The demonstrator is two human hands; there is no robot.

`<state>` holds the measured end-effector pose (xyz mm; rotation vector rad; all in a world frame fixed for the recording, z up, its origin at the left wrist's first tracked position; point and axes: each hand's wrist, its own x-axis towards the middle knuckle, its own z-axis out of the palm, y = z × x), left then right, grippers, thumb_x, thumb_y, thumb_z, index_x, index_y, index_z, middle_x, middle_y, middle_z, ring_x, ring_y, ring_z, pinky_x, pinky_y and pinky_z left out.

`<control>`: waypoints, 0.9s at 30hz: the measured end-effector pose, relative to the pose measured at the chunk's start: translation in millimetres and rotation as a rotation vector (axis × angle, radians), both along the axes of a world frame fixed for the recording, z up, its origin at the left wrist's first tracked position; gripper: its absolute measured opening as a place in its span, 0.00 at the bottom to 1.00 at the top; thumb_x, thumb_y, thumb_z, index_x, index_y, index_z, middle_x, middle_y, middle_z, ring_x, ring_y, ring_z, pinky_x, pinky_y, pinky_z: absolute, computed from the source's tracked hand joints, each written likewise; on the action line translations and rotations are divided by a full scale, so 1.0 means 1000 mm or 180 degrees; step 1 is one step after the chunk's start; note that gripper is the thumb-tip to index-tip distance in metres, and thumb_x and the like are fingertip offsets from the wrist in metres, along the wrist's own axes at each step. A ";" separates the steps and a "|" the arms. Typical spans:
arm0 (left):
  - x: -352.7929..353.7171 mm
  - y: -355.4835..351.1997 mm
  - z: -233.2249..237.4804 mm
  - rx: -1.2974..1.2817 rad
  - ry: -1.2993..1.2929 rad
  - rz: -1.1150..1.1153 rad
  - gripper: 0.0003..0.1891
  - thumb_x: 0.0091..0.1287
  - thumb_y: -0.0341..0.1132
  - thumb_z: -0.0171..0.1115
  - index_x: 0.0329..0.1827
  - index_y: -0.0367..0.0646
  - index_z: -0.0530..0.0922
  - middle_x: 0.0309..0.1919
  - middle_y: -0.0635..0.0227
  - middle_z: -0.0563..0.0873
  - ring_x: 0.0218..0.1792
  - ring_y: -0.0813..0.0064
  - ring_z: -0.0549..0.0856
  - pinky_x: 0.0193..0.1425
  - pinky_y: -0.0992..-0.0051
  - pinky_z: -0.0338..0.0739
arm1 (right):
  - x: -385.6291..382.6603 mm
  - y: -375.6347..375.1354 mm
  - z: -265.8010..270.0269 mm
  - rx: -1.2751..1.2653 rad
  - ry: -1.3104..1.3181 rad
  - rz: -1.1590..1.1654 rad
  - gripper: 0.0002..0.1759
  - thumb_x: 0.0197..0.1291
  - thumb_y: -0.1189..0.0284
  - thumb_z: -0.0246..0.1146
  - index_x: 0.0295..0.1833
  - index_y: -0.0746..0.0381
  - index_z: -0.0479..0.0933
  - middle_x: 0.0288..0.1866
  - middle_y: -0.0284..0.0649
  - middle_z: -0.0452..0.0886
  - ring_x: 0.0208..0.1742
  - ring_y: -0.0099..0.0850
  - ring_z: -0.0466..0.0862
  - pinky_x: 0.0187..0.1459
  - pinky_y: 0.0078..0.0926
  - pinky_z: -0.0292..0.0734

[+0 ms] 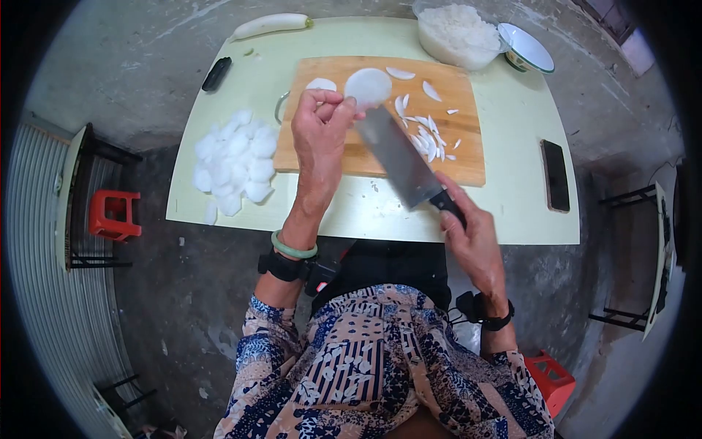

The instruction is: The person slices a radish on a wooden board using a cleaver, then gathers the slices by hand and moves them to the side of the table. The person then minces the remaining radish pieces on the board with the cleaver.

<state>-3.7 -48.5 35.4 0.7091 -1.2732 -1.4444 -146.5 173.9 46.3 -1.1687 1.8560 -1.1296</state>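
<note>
My left hand [322, 124] pinches a thin round radish slice [368, 87] above the wooden cutting board [446, 164]. In my right hand [474, 238] is the black handle of a cleaver [398, 157]. Its broad blade slants up and left over the board's front edge, with the tip close to my left fingers. Another white slice [322, 85] lies on the board behind my left hand. Thin white radish strips [428, 139] are scattered to the right of the blade. Beside the board, on the left, sits a heap of radish slices [234, 161].
At the back of the table [351, 223] lie a whole white radish [270, 27] and a tub of shredded radish [457, 36], with a bowl [526, 48] beside it. A phone [555, 175] rests on the right; a small black object [216, 74] is at left. Red stools [115, 215] stand on the floor.
</note>
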 end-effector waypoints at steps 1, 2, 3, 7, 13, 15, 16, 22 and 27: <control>0.003 0.000 -0.004 0.0043 -0.0147 0.0015 0.11 0.75 0.30 0.69 0.52 0.39 0.75 0.40 0.60 0.90 0.40 0.77 0.88 0.48 0.76 0.80 | -0.006 -0.001 0.000 -0.0037 0.0257 -0.0104 0.32 0.72 0.82 0.57 0.80 0.58 0.71 0.67 0.57 0.85 0.68 0.45 0.86 0.66 0.33 0.77; 0.006 0.001 -0.008 0.0089 -0.0296 0.0027 0.11 0.75 0.29 0.68 0.52 0.39 0.75 0.39 0.60 0.90 0.38 0.77 0.89 0.46 0.76 0.80 | -0.011 -0.003 0.000 -0.0071 0.0512 -0.0211 0.31 0.72 0.82 0.57 0.80 0.57 0.71 0.65 0.58 0.86 0.65 0.46 0.88 0.65 0.34 0.79; 0.008 0.003 -0.012 0.0096 -0.0298 0.0025 0.11 0.75 0.29 0.68 0.52 0.39 0.75 0.39 0.60 0.90 0.38 0.77 0.89 0.46 0.76 0.80 | -0.016 -0.005 0.006 0.0119 0.0563 -0.0323 0.31 0.73 0.82 0.58 0.80 0.56 0.72 0.61 0.58 0.87 0.59 0.48 0.90 0.61 0.37 0.81; 0.015 0.008 -0.034 0.0470 -0.0796 -0.0204 0.09 0.75 0.28 0.67 0.51 0.38 0.76 0.37 0.62 0.91 0.33 0.79 0.88 0.40 0.78 0.80 | -0.022 -0.007 0.009 0.0072 0.0844 -0.0558 0.32 0.72 0.84 0.58 0.80 0.55 0.72 0.61 0.58 0.87 0.57 0.49 0.90 0.59 0.40 0.82; 0.004 0.017 -0.052 0.0235 -0.1373 -0.0398 0.07 0.74 0.23 0.65 0.50 0.34 0.76 0.33 0.59 0.90 0.29 0.76 0.89 0.34 0.74 0.82 | -0.011 0.001 0.009 -0.0364 0.1146 -0.0337 0.34 0.71 0.84 0.59 0.81 0.54 0.71 0.63 0.58 0.86 0.59 0.54 0.89 0.60 0.44 0.81; -0.004 0.025 -0.051 -0.0273 -0.1759 -0.0244 0.09 0.75 0.25 0.64 0.53 0.31 0.76 0.27 0.62 0.88 0.25 0.79 0.85 0.30 0.74 0.79 | -0.005 0.004 0.011 -0.0348 0.1170 -0.0304 0.35 0.71 0.85 0.59 0.81 0.54 0.71 0.63 0.59 0.85 0.58 0.55 0.88 0.60 0.45 0.81; -0.005 0.027 -0.053 -0.0271 -0.1754 -0.0263 0.09 0.75 0.25 0.64 0.53 0.31 0.76 0.27 0.62 0.88 0.25 0.79 0.85 0.30 0.74 0.79 | -0.003 0.006 0.011 -0.0337 0.1188 -0.0272 0.35 0.70 0.85 0.59 0.82 0.55 0.70 0.63 0.59 0.85 0.58 0.57 0.88 0.60 0.45 0.81; -0.002 0.046 -0.048 -0.0825 -0.2764 -0.0503 0.14 0.73 0.24 0.64 0.58 0.29 0.75 0.25 0.60 0.88 0.24 0.76 0.85 0.30 0.72 0.80 | 0.008 0.010 0.009 -0.0391 0.1420 -0.0302 0.37 0.70 0.87 0.59 0.82 0.55 0.68 0.51 0.56 0.85 0.50 0.55 0.88 0.51 0.48 0.81; -0.008 0.067 -0.041 0.0339 -0.1995 -0.0659 0.16 0.73 0.24 0.63 0.61 0.28 0.73 0.26 0.58 0.88 0.23 0.76 0.86 0.29 0.73 0.80 | 0.011 0.011 0.008 -0.0347 0.1540 -0.0319 0.38 0.69 0.88 0.59 0.82 0.55 0.69 0.45 0.53 0.84 0.43 0.53 0.88 0.46 0.49 0.81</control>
